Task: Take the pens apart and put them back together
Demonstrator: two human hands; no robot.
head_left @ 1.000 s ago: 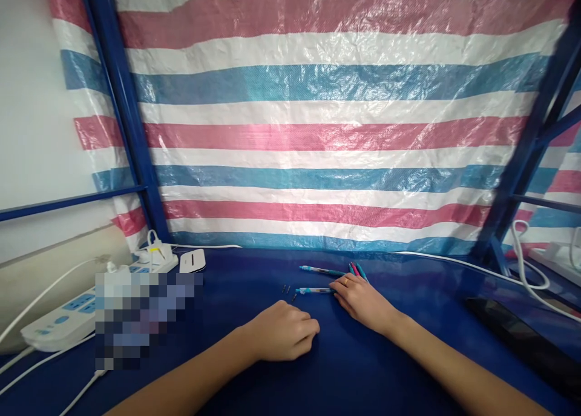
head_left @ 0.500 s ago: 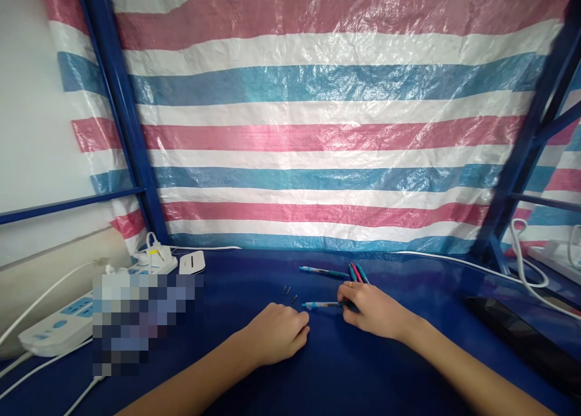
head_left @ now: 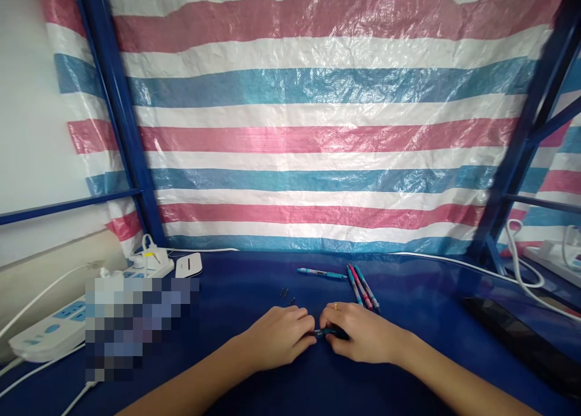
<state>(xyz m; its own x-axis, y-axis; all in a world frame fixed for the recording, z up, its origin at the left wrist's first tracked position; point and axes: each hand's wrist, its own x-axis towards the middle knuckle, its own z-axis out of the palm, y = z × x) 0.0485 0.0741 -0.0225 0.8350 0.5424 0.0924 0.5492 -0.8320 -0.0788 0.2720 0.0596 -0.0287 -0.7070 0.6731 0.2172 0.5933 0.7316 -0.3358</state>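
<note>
Between my two hands lies a pen [head_left: 319, 332], held level just above or on the blue desk; most of it is hidden by fingers. My left hand [head_left: 285, 337] pinches its left end, and my right hand [head_left: 358, 332] grips the right end, where a dark part shows. Just beyond my right hand, several pens [head_left: 362, 287] with blue and pink bodies lie side by side. Another light-blue pen [head_left: 321, 273] rests crosswise to their left. A few tiny dark pieces [head_left: 284, 292] are on the desk beyond my left hand.
White power strips [head_left: 49, 328] with cables run along the left side, near a small white box [head_left: 188, 264]. A long black object [head_left: 517, 343] lies at the right. Blue metal posts [head_left: 512, 161] and a striped plastic sheet [head_left: 318, 137] bound the desk's back.
My right hand has come left and nearer with the pen, and my left hand has closed on its other end. More of the grouped pens shows now.
</note>
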